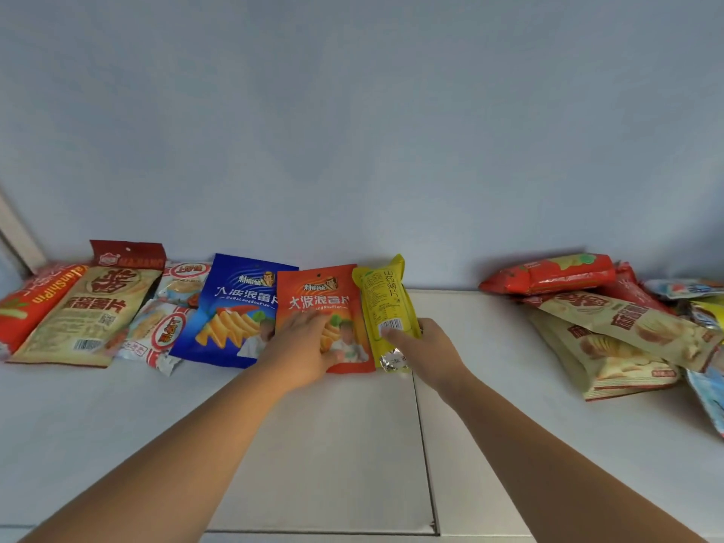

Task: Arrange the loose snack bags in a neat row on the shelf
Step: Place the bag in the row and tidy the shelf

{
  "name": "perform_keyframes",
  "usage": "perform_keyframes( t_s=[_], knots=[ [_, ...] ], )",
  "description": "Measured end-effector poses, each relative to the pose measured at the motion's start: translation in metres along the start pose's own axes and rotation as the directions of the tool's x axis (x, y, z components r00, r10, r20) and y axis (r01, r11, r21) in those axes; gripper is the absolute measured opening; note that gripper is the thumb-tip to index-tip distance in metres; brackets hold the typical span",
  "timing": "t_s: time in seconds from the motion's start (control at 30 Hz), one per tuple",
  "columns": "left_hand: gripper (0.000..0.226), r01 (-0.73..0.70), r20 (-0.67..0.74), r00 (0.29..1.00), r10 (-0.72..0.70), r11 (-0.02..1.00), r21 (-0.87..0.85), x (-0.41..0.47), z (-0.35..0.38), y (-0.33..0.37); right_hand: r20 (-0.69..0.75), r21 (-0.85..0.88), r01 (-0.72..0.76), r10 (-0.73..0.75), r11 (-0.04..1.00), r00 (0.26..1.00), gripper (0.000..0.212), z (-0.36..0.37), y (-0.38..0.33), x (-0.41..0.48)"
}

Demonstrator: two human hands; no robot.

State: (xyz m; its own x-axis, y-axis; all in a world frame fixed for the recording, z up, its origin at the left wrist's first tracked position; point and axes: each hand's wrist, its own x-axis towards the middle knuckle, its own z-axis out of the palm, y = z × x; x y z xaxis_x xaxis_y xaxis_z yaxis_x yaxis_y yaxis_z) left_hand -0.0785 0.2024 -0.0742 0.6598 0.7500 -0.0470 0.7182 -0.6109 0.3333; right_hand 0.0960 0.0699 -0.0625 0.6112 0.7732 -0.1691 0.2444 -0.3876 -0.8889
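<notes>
A row of snack bags leans against the back wall on the white shelf [337, 444]. From the left stand a red bag [27, 303], a tan bag [86, 311], two small white packs [160, 331], a blue bag [231, 311] and an orange bag [317, 295]. My left hand [301, 346] lies flat on the orange bag's lower front. My right hand [427, 346] grips the lower end of a yellow bag [384, 299], which stands upright just right of the orange bag.
A loose heap of bags lies at the right: a red bag [548, 272] on top, tan bags [627, 327] below, and more at the frame edge. A seam [423, 444] runs front to back across the shelf. The pale wall [352, 131] rises behind.
</notes>
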Motion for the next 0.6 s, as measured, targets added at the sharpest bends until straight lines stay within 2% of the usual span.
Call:
perform_keyframes(
  t_s=[0.1, 0.23, 0.3, 0.47, 0.6],
  knots=[
    [0.069, 0.020, -0.010, 1.000, -0.020, 1.000, 0.016, -0.001, -0.008, 0.004, 0.016, -0.014, 0.049, -0.048, 0.999, 0.999, 0.030, 0.002, 0.001, -0.002],
    [0.048, 0.000, -0.107, 0.994, -0.001, 1.000, -0.007, -0.002, -0.022, 0.025, -0.029, -0.027, 0.008, -0.009, 1.000, 1.000, 0.071, -0.005, 0.004, -0.007],
    [0.049, -0.047, -0.145, 0.989, 0.040, 0.998, -0.048, 0.001, -0.025, 0.039, -0.068, -0.026, 0.004, -0.006, 1.000, 0.998, 0.078, -0.017, 0.008, -0.009],
    [0.050, -0.182, -0.155, 0.974, 0.164, 0.977, -0.109, 0.011, -0.014, 0.090, -0.184, -0.017, 0.035, -0.038, 0.999, 0.982, 0.061, -0.067, 0.021, -0.029],
    [0.048, -0.265, -0.139, 0.959, 0.247, 0.956, -0.128, 0.014, 0.006, 0.154, -0.280, -0.138, 0.058, -0.095, 0.989, 0.955, 0.042, -0.124, 0.041, -0.047]
  ],
)
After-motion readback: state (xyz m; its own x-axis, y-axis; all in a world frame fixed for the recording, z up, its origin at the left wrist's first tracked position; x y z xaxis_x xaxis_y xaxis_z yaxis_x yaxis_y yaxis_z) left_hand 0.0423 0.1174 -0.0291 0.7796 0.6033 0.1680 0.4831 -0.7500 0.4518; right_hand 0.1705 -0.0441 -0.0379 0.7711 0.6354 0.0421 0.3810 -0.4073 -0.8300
